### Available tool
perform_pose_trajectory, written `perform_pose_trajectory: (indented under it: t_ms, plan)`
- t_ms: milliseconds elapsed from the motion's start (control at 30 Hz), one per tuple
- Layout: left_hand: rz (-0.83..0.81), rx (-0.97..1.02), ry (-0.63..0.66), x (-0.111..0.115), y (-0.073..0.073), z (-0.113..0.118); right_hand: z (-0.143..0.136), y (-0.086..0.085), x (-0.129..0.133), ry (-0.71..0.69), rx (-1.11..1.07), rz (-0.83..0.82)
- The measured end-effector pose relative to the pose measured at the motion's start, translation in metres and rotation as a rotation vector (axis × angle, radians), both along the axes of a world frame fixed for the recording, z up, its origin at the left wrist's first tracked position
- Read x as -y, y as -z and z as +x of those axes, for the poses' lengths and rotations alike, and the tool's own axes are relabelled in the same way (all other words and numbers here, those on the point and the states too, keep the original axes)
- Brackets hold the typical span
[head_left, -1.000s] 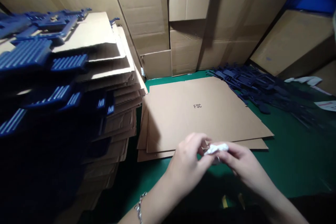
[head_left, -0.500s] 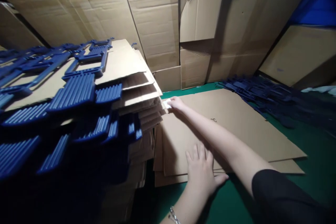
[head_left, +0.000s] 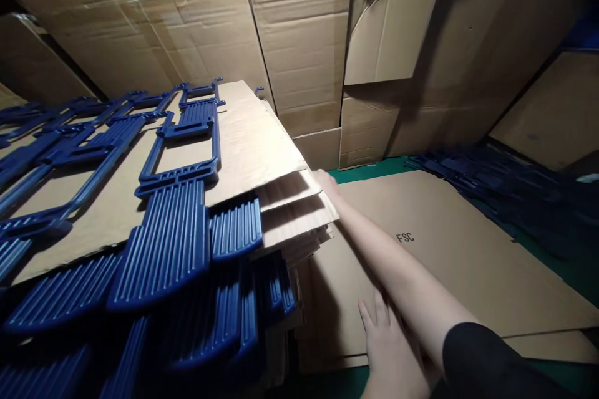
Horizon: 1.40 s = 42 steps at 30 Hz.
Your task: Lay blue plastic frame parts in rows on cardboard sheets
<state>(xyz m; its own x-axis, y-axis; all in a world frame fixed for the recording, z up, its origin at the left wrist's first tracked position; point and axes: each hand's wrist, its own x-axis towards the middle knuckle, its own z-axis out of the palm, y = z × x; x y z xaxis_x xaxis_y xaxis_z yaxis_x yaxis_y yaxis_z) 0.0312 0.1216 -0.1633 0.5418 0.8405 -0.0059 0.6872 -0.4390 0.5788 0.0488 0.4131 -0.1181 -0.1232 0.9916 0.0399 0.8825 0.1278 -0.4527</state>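
My left hand (head_left: 390,343) lies palm down with spread fingers on a large flat cardboard sheet (head_left: 449,262) printed "FSC". My right arm crosses above that sheet. My right hand (head_left: 326,182) is at its far left corner, close against the edge of a tall stack. The stack's edge hides most of its fingers and anything in them. Layered cardboard sheets (head_left: 262,143) make up the stack, with blue plastic frames (head_left: 182,143) between and on top. Ribbed blue ends (head_left: 163,243) of these parts stick out over the near side.
A green surface (head_left: 374,168) lies under the sheet, and another cardboard sheet (head_left: 556,344) shows beneath it. More dark blue parts (head_left: 505,193) are piled at the right. Cardboard boxes (head_left: 299,50) form a wall behind. The stack stands high at the left.
The view has turned left and closer to the stack. My right hand, which held a small white thing, is now partly behind the stack's edge. My left hand stays on the sheet.
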Motion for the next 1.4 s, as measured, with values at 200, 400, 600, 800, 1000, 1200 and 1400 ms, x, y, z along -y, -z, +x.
perform_pose_trajectory:
  t_ms: [200,400,600,800,1000,1200,1400]
  plan:
    - [0.016,-0.169,-0.026,0.002,-0.005,-0.003,0.097,0.020,0.020,0.155,0.147,0.009]
    - [0.178,-0.268,-0.054,0.007,0.005,0.005,0.114,0.035,0.046,0.055,0.111,0.054]
    - [0.243,-0.341,-0.023,0.009,0.002,0.008,0.194,0.009,0.055,0.169,0.080,0.063]
    - [0.240,-0.432,-0.008,0.008,-0.006,0.013,0.341,0.001,0.081,0.661,0.336,-0.051]
    - [0.248,-0.429,-0.011,0.008,-0.005,0.011,0.386,0.019,0.081,0.700,0.433,-0.101]
    - [0.239,-0.441,-0.005,0.006,-0.002,0.012,0.379,0.018,0.076,0.470,0.587,-0.062]
    - [0.235,-0.428,-0.001,0.007,-0.004,0.011,0.378,0.017,0.080,0.494,0.661,-0.016]
